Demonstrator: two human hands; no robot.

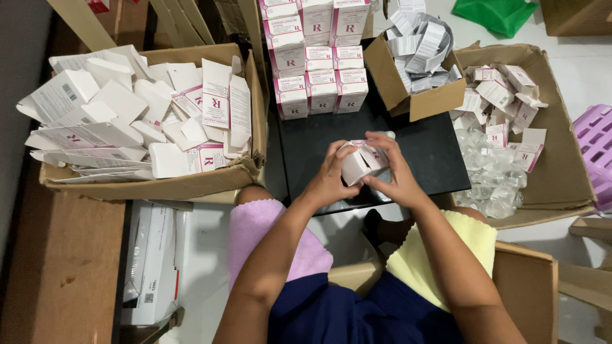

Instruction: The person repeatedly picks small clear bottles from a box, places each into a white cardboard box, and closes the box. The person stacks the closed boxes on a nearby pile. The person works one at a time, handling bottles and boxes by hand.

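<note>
Over the near edge of the black board (440,159), we clasp a small white-and-pink carton (362,162) between our left hand (330,177) and right hand (396,175), fingers wrapped around it, its flaps open, stacked cartons (319,79) at the far edge.

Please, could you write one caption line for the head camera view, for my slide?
Both hands, left and right, hold a small white carton over a black board.

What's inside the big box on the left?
The left box holds a heap of flat white cartons, some with pink print. Whatever lies under the heap is covered.
</note>
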